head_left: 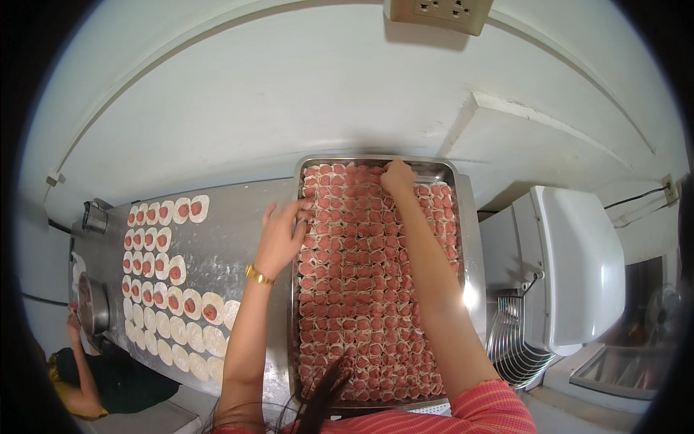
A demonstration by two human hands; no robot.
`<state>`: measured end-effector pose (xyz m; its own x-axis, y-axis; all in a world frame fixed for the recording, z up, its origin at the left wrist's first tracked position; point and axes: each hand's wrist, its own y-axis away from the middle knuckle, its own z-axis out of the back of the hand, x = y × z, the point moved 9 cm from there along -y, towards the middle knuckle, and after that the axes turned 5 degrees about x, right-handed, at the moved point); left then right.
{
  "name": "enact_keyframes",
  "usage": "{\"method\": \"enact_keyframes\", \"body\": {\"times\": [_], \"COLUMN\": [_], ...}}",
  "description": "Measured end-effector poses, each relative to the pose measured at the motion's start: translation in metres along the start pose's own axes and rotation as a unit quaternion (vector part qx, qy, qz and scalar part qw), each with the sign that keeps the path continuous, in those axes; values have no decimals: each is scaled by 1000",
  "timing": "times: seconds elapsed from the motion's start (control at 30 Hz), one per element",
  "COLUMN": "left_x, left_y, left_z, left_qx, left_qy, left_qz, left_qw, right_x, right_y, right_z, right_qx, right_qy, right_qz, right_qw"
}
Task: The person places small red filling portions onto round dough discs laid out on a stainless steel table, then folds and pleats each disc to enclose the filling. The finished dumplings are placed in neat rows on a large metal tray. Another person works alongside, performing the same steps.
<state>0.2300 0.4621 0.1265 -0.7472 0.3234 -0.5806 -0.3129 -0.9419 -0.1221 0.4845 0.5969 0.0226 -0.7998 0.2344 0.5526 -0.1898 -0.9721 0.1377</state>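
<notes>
A deep metal tray (295,289) stands in front of me, packed with rows of small open-topped meat dumplings (354,271). Over its far right part, my right hand (399,177) reaches down with fingers bent together at the end of a row; its fingertips and whatever they hold are hidden. A bare strip of tray shows just right of that hand. My left hand (282,233), with a gold watch (259,275) on the wrist, hovers by the tray's left rim. Its fingers are apart, slightly blurred, and nothing shows in them.
Left of the tray, a floured metal table (231,217) carries rows of dough rounds (195,336), many topped with meat filling. A co-worker's arm (85,362) reaches toward a metal bowl (94,304) at far left. A white mixer (567,267) with a wire guard stands right.
</notes>
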Motion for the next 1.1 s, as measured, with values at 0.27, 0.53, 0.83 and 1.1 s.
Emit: {"method": "enact_keyframes", "body": {"times": [0.27, 0.53, 0.83, 1.1], "left_x": [38, 73, 271, 339], "left_y": [103, 133, 147, 129], "left_z": [16, 30, 93, 122], "left_qx": [13, -11, -283, -276], "left_qy": [111, 197, -30, -129], "left_qz": [94, 159, 355, 465], "left_qw": [989, 967, 890, 831], "right_x": [16, -33, -20, -15], "right_y": [4, -52, -44, -5], "right_z": [-19, -35, -56, 25], "right_qx": [100, 199, 160, 74], "right_qy": [31, 99, -147, -185], "right_qz": [4, 51, -2, 66], "right_qw": [994, 974, 976, 978]}}
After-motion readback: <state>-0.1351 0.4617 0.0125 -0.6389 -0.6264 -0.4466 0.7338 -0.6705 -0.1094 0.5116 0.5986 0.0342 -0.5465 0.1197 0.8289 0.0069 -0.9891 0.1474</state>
